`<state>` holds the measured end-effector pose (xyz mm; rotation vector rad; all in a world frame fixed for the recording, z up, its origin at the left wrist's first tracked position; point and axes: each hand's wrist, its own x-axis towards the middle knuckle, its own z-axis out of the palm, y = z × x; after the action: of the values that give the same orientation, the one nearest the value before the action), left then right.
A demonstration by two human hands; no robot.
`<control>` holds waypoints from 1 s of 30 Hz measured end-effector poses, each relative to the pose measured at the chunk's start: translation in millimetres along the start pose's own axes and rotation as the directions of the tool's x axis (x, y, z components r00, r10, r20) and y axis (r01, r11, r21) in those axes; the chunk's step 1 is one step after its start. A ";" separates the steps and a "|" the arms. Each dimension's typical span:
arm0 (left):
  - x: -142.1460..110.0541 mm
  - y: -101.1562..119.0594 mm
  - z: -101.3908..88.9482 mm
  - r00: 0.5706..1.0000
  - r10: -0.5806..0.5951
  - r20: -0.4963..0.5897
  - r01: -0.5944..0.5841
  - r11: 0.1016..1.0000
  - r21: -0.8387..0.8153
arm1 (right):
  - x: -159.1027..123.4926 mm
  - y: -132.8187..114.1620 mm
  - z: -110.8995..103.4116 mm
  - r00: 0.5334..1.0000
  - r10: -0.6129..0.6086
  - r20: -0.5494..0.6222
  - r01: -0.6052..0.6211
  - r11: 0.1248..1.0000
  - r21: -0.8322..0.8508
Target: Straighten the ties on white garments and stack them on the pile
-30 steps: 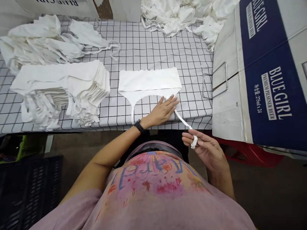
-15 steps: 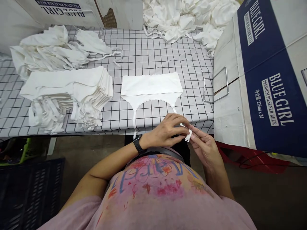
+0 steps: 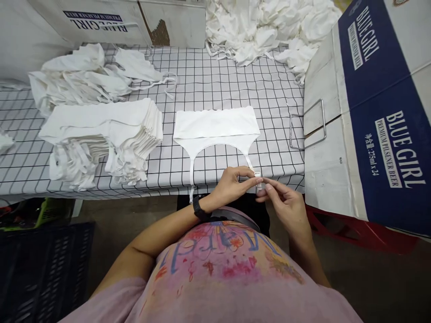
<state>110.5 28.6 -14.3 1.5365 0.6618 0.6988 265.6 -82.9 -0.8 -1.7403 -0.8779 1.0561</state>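
Note:
A white strappy garment (image 3: 217,124) lies flat on the table, its scalloped edge away from me and its two straps pointing toward me. The left strap (image 3: 191,172) hangs over the table's front edge. At the other strap, my left hand (image 3: 235,181) pinches the white strap end (image 3: 257,175) between thumb and forefinger, beside a small buckle. My right hand (image 3: 286,202) meets it from the right, thumb and fingers closed at the same strap end. Fingers partly hide the strap there.
Left of the garment stands a neat stack of white garments (image 3: 107,116), with a looser pile (image 3: 84,74) behind. A large white heap (image 3: 256,27) lies at the back. Cardboard boxes (image 3: 323,166) flank the right and back; a metal wire frame (image 3: 314,123) is against the right one.
The left hand's fingers have drawn back from over the strap end into a thumb-and-forefinger pinch. The right fingers have shifted around the strap end. The whole view has moved slightly.

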 end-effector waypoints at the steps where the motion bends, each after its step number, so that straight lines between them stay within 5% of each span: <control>1: 1.5 0.8 -1.5 0.999 -0.053 0.010 0.053 0.999 -0.002 | 2.7 -1.7 0.1 0.995 -0.063 -0.072 0.056 0.994 -0.089; 5: 5.9 -0.1 -4.9 0.997 -0.072 0.015 0.072 0.997 0.031 | 16.8 -8.2 6.8 0.966 -0.239 -0.102 0.225 0.965 -0.134; 9: 7.1 -2.8 -5.4 1.000 0.023 -0.011 -0.022 0.997 0.074 | 30.2 -8.7 16.2 0.971 -0.237 -0.027 0.238 0.971 0.026; 13: 15.1 -4.1 -21.0 0.986 0.161 0.045 -0.167 0.961 0.218 | 41.6 -9.1 20.8 0.976 -0.191 -0.100 0.203 0.971 0.127; 19: 55.7 -13.3 -73.9 0.974 0.224 0.031 -0.172 0.644 0.746 | 67.2 -15.4 26.5 0.994 -0.039 -0.106 0.057 0.982 0.178; 23: 85.9 -26.2 -94.2 0.982 0.176 0.063 -0.144 0.498 0.855 | 90.2 -20.1 36.6 0.996 -0.027 -0.086 0.046 0.972 0.229; 30: 108.0 -37.6 -98.1 0.976 0.165 0.143 -0.193 0.346 0.918 | 111.9 -20.9 57.0 0.999 -0.043 -0.011 0.044 0.941 0.336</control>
<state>105.9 176.8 -40.9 2.7419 0.9618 0.4333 254.1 41.2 -26.7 -1.4302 -0.6836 1.1016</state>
